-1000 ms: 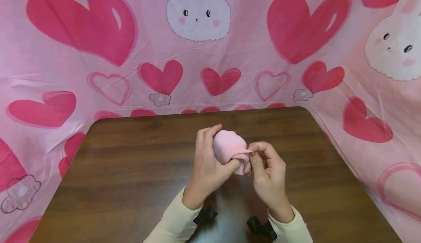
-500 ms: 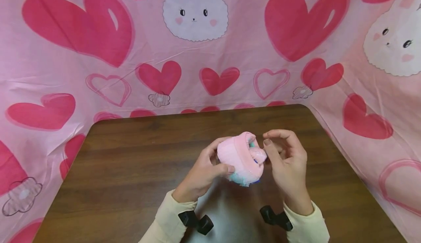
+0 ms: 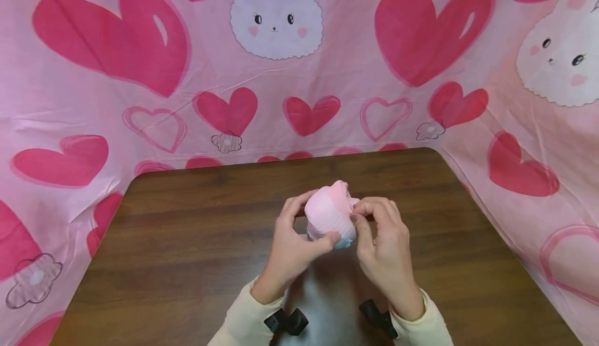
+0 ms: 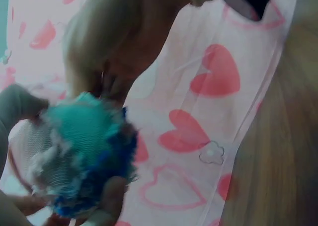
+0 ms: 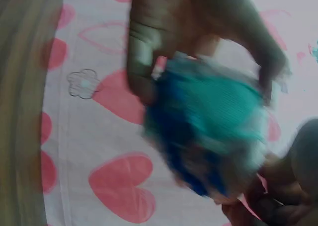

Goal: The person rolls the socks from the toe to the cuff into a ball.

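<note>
A balled-up sock (image 3: 327, 213), pink and ribbed outside, is held over the middle of the table. My left hand (image 3: 294, 244) grips it from the left, thumb in front and fingers behind. At its right side, my right hand (image 3: 386, 250) pinches the folded pink cuff edge between thumb and forefinger. From the left wrist, the underside of the sock (image 4: 89, 129) shows teal and dark blue patches with frayed loose threads. The right wrist view shows the same patches on the sock (image 5: 218, 107), blurred. The cuff opening is turned away from the head view.
A brown wood-grain table (image 3: 187, 242) lies beneath both hands. Pink cloth (image 3: 327, 75) printed with hearts and rabbits hangs behind the table and along its sides. Black camera mounts (image 3: 286, 322) sit on both wrists, below cream sleeves.
Half a second ago the right hand was off the sock, whose opening faced right; now it pinches the cuff again. The left hand has turned the sock, keeping its grip.
</note>
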`<act>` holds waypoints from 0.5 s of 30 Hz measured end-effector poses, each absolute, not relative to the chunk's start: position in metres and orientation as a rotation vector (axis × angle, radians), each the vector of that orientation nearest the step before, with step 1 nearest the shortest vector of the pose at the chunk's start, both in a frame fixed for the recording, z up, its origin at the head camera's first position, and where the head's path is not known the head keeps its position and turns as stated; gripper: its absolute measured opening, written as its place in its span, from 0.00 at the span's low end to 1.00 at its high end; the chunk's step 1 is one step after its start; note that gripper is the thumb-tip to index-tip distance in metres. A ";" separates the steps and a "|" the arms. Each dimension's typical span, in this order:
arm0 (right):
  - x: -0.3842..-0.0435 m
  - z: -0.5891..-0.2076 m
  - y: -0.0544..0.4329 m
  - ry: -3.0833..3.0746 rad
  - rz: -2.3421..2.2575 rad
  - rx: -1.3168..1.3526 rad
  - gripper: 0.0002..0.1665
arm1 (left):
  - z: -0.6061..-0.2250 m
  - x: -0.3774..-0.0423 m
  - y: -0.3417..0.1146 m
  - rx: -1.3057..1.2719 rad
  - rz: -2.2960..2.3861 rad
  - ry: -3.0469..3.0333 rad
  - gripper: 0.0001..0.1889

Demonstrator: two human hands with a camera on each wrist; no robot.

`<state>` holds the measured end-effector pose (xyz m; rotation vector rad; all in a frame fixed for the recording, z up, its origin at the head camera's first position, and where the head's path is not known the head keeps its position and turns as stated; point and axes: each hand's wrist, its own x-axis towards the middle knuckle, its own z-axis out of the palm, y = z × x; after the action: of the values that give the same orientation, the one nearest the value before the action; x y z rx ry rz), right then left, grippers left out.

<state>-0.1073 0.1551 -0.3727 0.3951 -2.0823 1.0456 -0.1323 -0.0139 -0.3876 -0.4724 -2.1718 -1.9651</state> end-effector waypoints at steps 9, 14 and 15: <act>-0.114 -0.384 0.150 -1.756 1.600 0.252 0.02 | -0.390 -0.128 -0.004 -0.432 -2.031 -2.142 0.34; -0.114 -0.381 0.158 -1.907 1.576 0.318 0.05 | -0.391 -0.132 -0.009 -0.356 -2.117 -2.114 0.34; -0.114 -0.380 0.160 -1.949 1.526 0.355 0.10 | -0.390 -0.132 -0.011 -0.337 -2.133 -2.101 0.34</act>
<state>-0.1143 0.1599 -0.3795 0.3546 -1.9490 1.5259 -0.1322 -0.0105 -0.3902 -0.3370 -2.1013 -2.1330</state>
